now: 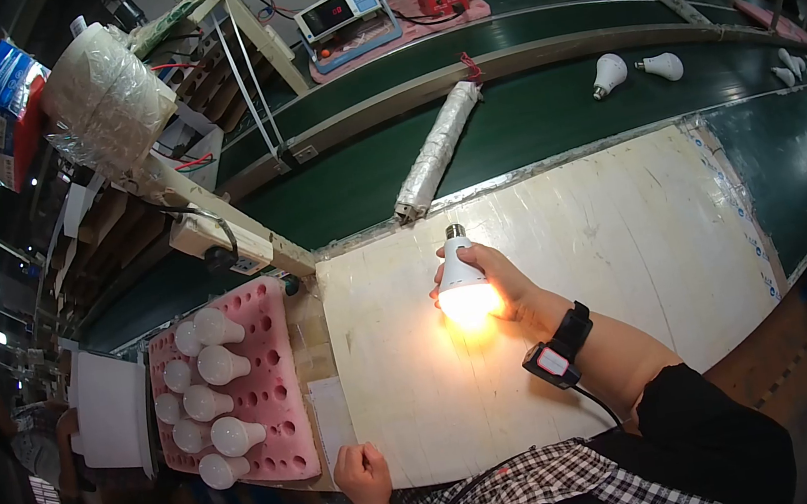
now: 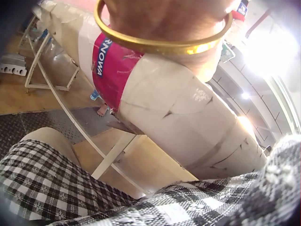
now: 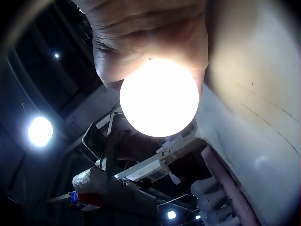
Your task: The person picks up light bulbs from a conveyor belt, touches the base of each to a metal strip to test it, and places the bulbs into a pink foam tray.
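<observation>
My right hand [image 1: 500, 278] grips a lit bulb [image 1: 466, 290] above the white board [image 1: 421, 391], its metal cap pointing away from me and its glowing dome toward me. In the right wrist view the bright dome [image 3: 159, 98] sits under the palm [image 3: 150, 33], and the fingertips are hidden. My left hand [image 1: 362, 471] rests at the near edge of the board with its fingers curled and nothing visible in them. The left wrist view shows only the wrist with a gold bangle [image 2: 164, 46] by the board's edge.
A pink foam tray [image 1: 272, 369] with several white bulbs [image 1: 223, 365] stands at the left. Beyond the board, a wrapped bar [image 1: 439, 152] leans at the green belt [image 1: 345, 184], where two bulbs lie [image 1: 609, 75]. A meter [image 1: 337, 12] with a red display stands at the back.
</observation>
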A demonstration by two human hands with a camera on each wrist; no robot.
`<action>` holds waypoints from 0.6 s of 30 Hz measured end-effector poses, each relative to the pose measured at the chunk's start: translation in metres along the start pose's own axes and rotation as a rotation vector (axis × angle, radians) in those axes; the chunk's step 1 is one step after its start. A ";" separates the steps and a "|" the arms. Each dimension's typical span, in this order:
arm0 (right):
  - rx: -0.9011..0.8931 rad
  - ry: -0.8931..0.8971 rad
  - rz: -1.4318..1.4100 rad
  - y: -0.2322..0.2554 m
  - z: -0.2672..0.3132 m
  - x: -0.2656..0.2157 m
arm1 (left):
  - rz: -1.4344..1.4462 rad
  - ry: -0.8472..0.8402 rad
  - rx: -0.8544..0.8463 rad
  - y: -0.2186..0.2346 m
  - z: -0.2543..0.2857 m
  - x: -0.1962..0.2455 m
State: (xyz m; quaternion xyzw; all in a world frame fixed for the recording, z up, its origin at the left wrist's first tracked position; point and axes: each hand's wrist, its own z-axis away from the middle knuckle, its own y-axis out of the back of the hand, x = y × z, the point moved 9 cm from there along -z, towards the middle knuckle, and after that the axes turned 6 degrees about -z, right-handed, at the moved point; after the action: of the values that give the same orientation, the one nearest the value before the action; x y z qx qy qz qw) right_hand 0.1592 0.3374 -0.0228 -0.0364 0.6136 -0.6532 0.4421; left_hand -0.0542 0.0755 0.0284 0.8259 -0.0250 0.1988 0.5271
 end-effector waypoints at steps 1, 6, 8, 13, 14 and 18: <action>-0.019 -0.013 -0.047 -0.001 0.000 0.001 | 0.002 0.000 0.001 0.000 0.000 0.000; -0.048 -0.054 -0.120 -0.005 0.001 0.004 | -0.028 -0.035 0.034 0.002 -0.001 0.002; -0.038 -0.055 -0.132 -0.004 0.000 0.004 | -0.025 -0.038 0.037 0.002 -0.001 0.002; 0.003 -0.021 -0.042 -0.001 0.000 0.001 | -0.027 -0.033 0.030 0.002 -0.001 0.002; 0.003 -0.004 0.008 -0.001 0.000 -0.001 | -0.027 -0.033 0.029 0.002 -0.001 0.002; 0.001 0.006 -0.031 0.001 -0.001 0.000 | -0.021 -0.030 0.031 0.001 -0.001 0.001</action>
State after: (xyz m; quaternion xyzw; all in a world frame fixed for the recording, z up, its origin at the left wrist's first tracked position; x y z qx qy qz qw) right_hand 0.1595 0.3383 -0.0233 -0.0437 0.6141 -0.6604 0.4300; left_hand -0.0538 0.0756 0.0302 0.8370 -0.0212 0.1815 0.5158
